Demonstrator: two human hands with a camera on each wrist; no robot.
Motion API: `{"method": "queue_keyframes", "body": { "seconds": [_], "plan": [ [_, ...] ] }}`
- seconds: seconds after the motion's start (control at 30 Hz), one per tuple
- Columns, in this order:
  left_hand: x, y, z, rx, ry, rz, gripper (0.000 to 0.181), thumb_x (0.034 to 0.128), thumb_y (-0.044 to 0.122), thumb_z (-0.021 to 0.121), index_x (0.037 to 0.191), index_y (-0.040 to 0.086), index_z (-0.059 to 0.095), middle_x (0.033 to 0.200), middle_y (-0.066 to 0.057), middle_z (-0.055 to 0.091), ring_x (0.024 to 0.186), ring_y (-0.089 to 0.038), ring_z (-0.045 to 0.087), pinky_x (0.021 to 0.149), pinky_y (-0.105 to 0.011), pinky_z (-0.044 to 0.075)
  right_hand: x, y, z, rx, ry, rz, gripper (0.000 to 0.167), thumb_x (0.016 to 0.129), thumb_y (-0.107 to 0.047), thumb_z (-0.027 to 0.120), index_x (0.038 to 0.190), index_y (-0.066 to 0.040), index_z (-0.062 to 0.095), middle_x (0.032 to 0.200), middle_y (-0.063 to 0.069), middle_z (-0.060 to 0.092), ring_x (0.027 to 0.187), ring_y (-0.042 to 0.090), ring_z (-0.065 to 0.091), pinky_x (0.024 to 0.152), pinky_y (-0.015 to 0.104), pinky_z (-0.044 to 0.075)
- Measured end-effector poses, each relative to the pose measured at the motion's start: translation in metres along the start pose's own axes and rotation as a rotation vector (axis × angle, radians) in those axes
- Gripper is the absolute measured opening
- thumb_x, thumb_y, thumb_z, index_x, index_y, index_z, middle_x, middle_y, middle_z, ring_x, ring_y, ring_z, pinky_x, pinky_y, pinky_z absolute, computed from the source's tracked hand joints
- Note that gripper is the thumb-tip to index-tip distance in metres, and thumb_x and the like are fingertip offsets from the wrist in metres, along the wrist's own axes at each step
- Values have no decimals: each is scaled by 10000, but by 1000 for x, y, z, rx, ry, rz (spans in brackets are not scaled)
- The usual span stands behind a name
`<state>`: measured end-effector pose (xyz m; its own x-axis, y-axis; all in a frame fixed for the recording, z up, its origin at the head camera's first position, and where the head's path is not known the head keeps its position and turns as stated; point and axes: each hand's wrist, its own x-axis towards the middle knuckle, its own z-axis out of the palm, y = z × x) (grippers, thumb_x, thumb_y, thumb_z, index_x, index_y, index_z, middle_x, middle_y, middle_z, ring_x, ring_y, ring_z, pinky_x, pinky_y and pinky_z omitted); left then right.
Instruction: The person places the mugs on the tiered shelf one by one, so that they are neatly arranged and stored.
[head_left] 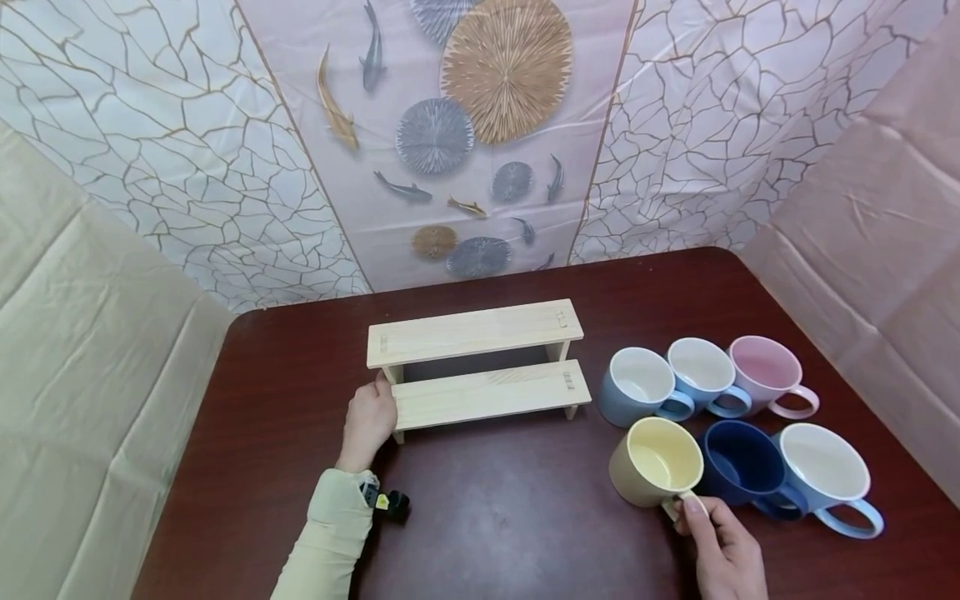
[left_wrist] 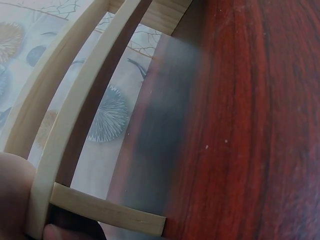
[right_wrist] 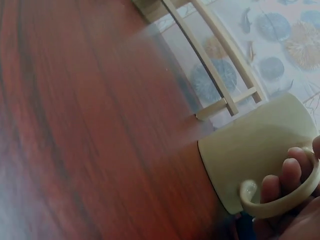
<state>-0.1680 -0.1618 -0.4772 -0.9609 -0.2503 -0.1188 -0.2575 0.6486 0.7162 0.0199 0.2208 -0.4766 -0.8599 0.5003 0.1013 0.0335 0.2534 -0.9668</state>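
A two-tier light wooden rack (head_left: 480, 333) stands on the dark red table. The left hand (head_left: 369, 421) grips its left end, with part of that hand (left_wrist: 17, 195) at the lower left of the left wrist view beside the rack's boards (left_wrist: 75, 110). A yellow mug (head_left: 656, 462) is at the front left of the group of mugs. The right hand (head_left: 723, 542) pinches its handle; in the right wrist view, fingers (right_wrist: 290, 175) pass through the handle of the mug (right_wrist: 255, 145), which looks upright.
Behind the yellow mug stand two light blue mugs (head_left: 633, 408) (head_left: 701, 375) and a pink mug (head_left: 765, 371). To its right are a dark blue mug (head_left: 742, 462) and a white-lined light blue mug (head_left: 825, 467). A patterned cloth (head_left: 480, 208) hangs behind the table (head_left: 480, 508).
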Motion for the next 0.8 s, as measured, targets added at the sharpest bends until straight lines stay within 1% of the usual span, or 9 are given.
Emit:
{"method": "queue_keyframes", "body": {
  "seconds": [0.17,0.27,0.33,0.43,0.53,0.57,0.63,0.8],
  "plan": [
    [-1,1,1,-16,19,9,598,1051,336,239,1011,-57,688,994,-302,651,844,-398,628,706,-529,482,-1,0,2,39,-23,3,203,990,23,484,832,81,599,680,-2,569,673,76,519,673,137,403],
    [-1,2,2,-22,30,11,595,1050,334,246,1008,-61,689,1002,-305,650,864,-407,629,720,-537,482,-1,-2,3,49,-6,15,212,986,24,487,806,49,597,675,-25,552,648,80,487,648,148,383],
    [-2,2,3,-20,32,12,598,1049,332,241,1003,-63,688,1007,-308,648,871,-413,629,724,-541,480,-1,-3,5,58,17,26,224,980,29,491,775,47,579,667,-28,534,647,91,470,646,160,366],
    [-1,3,4,-21,35,8,602,1047,340,242,1004,-59,690,1012,-305,650,875,-410,631,721,-545,481,-2,-6,10,41,84,54,256,979,12,504,728,39,544,640,-27,502,645,98,453,642,167,347],
    [-1,3,5,-19,37,6,611,1047,350,241,976,-51,697,994,-298,655,856,-398,636,705,-539,482,-4,-8,14,46,145,92,278,979,-21,526,710,48,521,622,-16,491,645,93,452,639,159,343],
    [-1,3,5,-19,39,6,609,1047,351,245,964,-47,699,985,-294,658,848,-394,636,699,-535,483,-4,-9,16,37,159,94,282,979,-30,530,708,46,520,617,-16,490,641,88,451,635,156,346],
    [0,3,5,-15,43,5,605,1048,349,249,941,-41,699,969,-291,659,830,-392,636,684,-534,483,-4,-10,17,47,171,92,284,977,-32,533,706,54,515,616,-10,491,645,80,459,640,148,357],
    [-1,1,2,12,31,-5,588,1050,337,246,947,-27,696,958,-283,657,810,-387,633,651,-529,485,-3,-9,20,29,167,21,274,960,21,534,688,44,514,628,-33,500,678,39,483,667,126,380]
  ]
}}
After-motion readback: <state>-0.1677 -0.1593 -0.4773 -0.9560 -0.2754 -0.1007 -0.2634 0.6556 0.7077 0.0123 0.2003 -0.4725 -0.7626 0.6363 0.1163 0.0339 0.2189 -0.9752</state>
